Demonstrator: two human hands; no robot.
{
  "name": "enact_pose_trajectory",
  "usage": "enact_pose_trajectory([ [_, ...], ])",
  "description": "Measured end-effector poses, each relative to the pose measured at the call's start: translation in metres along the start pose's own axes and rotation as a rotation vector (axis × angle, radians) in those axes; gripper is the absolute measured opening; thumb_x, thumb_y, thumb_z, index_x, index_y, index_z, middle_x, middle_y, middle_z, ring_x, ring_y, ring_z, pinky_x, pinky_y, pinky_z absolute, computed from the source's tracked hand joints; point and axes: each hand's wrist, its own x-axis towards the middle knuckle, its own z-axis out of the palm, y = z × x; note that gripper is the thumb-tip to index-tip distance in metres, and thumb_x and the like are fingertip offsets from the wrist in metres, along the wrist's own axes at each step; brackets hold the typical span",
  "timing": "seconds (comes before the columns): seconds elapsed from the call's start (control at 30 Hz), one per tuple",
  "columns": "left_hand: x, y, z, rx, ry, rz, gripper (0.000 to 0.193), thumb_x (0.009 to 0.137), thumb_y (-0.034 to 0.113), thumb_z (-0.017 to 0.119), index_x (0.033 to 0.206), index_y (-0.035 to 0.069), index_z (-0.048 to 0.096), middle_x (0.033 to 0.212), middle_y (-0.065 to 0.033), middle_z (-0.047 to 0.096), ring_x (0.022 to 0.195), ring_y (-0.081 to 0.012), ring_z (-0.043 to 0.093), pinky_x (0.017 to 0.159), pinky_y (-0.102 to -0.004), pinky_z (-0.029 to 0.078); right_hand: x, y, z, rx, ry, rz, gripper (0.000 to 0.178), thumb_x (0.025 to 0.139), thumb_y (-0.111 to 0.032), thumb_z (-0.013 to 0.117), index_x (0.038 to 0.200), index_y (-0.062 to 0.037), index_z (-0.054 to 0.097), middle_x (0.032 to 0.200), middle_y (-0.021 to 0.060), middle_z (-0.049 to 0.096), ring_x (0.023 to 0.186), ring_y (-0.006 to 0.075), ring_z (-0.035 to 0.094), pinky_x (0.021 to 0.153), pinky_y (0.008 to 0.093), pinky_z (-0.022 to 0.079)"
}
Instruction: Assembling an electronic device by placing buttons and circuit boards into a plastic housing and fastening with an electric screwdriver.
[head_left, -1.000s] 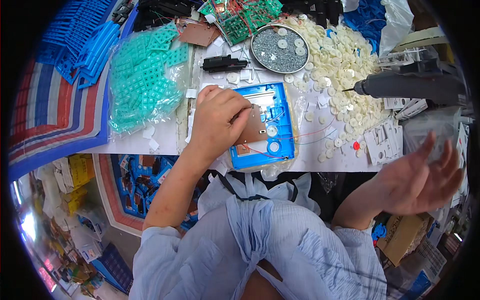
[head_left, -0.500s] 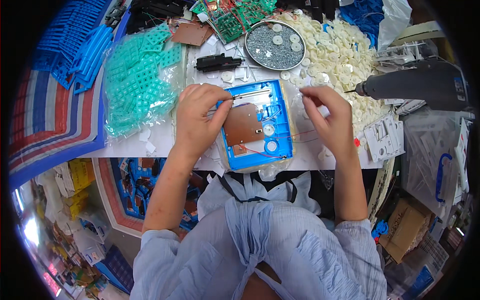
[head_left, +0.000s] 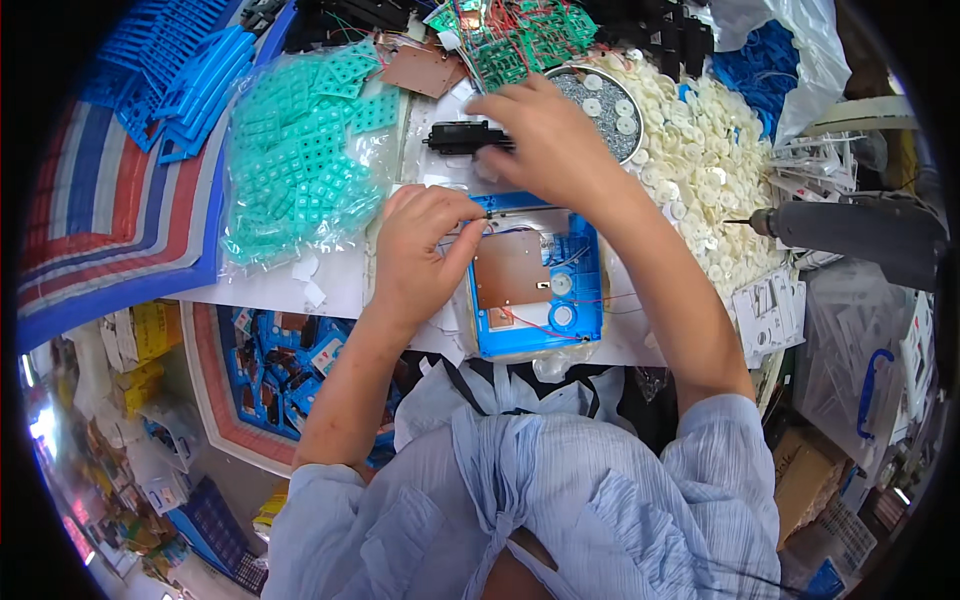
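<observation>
One L hand (head_left: 425, 252) @ casing (head_left: 586, 280); printed ctn (head_left: 802, 485)

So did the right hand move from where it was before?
Yes, the right hand went left and farther from the body: earlier it was nearer and right of the round tray; now it overlaps the tray's left part.

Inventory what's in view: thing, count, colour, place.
Open casing: one, blue, centre
Flat board: one, brown, inside casing
Elongated part: one, black, beyond casing
Round dish: one, silver-rimmed, upper centre
Discs: many, cream, right of dish
Bagged perforated pieces: many, teal, left
Circuit boards: several, green, upper centre
Frames: several, blue, upper left
Electric screwdriver: one, dark, right
Striped sheet: one, red-white-blue, left
Carton: one, brown, lower right
Left hand: one, bare, at casing's upper-left corner
Right hand: one, bare, beside elongated part
</observation>
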Motion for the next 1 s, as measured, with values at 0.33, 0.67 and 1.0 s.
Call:
enact_pose_trajectory([
  [0.33, -0.016, 0.001, 0.000, -0.043, 0.040, -0.033, 0.011, 0.082, 0.001, 0.074, 0.093, 0.003, 0.072, 0.092, -0.0088, 0.071, 0.083, -0.0226, 0.064, 0.078, -0.0339, 0.049, 0.038, -0.003, -0.013, 0.411, 0.020, 0.088, 0.053, 0.079, -0.020, 0.078, 0.128, -0.0078, 0.063, 0.103, 0.0138, 0.071, 0.079, 0.0256, 0.072, 0.068, 0.0378, 0.059],
  [0.67, -0.014, 0.003, 0.012, -0.319, 0.062, -0.211, 0.009, 0.087, 0.000, 0.071, 0.095, -0.001, 0.071, 0.090, -0.0080, 0.068, 0.080, -0.0159, 0.062, 0.074, -0.0283, 0.050, -0.106, -0.026, -0.057, 1.202, -0.243, 0.970, 0.030, 0.103, -0.029, 0.060, 0.121, -0.0056, 0.062, 0.083, 0.0027, 0.064, 0.052, 0.0089, 0.061, 0.045, 0.0222, 0.053],
  [1.0, -0.019, -0.002, 0.001, -0.253, 0.072, -0.205, 0.008, 0.084, 0.003, 0.072, 0.092, 0.002, 0.071, 0.087, -0.0084, 0.070, 0.076, -0.0196, 0.065, 0.069, -0.0311, 0.051, -0.103, -0.012, -0.060, 1.177, -0.436, 0.884, 0.033, 0.106, -0.032, 0.046, 0.115, -0.0032, 0.062, 0.071, 0.0047, 0.065, 0.046, 0.0114, 0.062, 0.039, 0.0230, 0.047],
])
